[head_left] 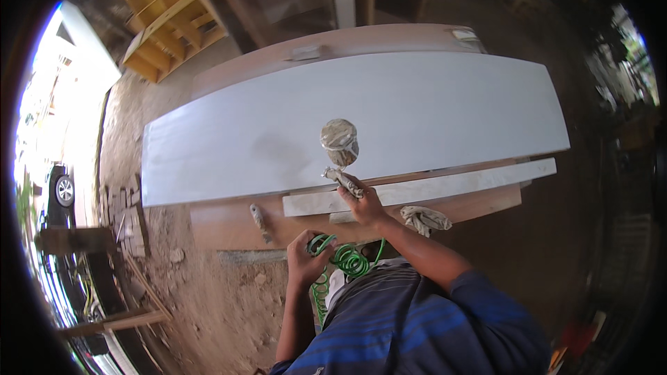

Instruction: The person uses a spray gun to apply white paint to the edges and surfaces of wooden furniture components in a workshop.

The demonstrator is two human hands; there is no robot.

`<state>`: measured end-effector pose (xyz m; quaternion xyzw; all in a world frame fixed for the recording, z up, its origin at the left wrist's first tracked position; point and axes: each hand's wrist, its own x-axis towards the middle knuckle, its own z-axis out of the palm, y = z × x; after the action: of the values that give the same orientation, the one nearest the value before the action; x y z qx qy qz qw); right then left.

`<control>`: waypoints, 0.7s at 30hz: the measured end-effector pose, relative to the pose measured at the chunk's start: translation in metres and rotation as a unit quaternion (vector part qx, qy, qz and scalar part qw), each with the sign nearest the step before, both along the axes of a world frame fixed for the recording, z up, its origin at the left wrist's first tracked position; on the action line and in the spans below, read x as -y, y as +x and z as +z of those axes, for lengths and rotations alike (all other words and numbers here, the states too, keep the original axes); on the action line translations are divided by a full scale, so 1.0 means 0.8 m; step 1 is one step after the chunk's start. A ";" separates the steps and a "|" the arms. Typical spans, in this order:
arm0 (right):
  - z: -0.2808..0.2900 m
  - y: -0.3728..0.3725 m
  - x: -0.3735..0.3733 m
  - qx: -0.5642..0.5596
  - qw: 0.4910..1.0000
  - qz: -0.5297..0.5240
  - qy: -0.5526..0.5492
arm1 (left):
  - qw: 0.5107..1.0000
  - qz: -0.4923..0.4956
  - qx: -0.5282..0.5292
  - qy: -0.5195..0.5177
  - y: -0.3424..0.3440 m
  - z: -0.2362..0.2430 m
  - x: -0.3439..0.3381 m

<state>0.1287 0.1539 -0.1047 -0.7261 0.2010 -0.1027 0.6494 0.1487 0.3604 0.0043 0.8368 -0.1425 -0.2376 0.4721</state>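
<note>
Spray gun [345, 184] over near edge of white panel [417, 104]; right hand [367, 207] closed round it. Left hand [304, 258] gripping green hose [351, 262]. Risk: loose coils could snag, jerking gun into panel; cup [339, 140] may drip if tipped.

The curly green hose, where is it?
In the head view, the curly green hose is in the lower middle, held by the left hand, with coils between that hand and the right forearm.
</note>
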 end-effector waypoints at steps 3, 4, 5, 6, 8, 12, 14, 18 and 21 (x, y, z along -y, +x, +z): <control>0.001 -0.027 0.027 -0.017 0.998 -0.047 -0.029 | 1.000 -0.015 -0.001 -0.003 -0.001 0.004 0.026; -0.003 -0.038 0.039 -0.010 0.996 -0.071 -0.046 | 1.000 -0.030 0.002 -0.008 -0.001 0.005 0.038; -0.010 -0.052 0.055 -0.004 0.994 -0.094 -0.065 | 0.999 -0.044 0.005 -0.012 -0.002 0.007 0.052; -0.018 -0.067 0.073 0.002 0.990 -0.116 -0.082 | 0.998 -0.058 0.007 -0.015 -0.004 0.010 0.067; -0.026 -0.098 0.105 -0.012 0.982 -0.169 -0.081 | 0.996 -0.092 0.020 -0.009 -0.006 0.005 0.094; -0.022 -0.153 0.174 -0.037 0.957 -0.267 -0.106 | 0.993 -0.116 0.005 -0.009 -0.022 0.007 0.159; -0.023 -0.180 0.213 -0.049 0.944 -0.307 -0.107 | 0.988 -0.151 0.016 0.016 -0.031 0.003 0.191; -0.027 -0.232 0.298 -0.069 0.919 -0.375 -0.106 | 0.978 -0.204 0.023 0.032 -0.058 0.003 0.266; -0.025 -0.267 0.357 -0.063 0.897 -0.422 -0.119 | 0.973 -0.227 0.011 0.040 -0.080 0.002 0.323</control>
<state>-0.0852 -0.1316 -0.1246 -0.6502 0.5149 -0.3447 0.4396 0.0848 0.1022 0.0056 0.8034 -0.3245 -0.3352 0.3699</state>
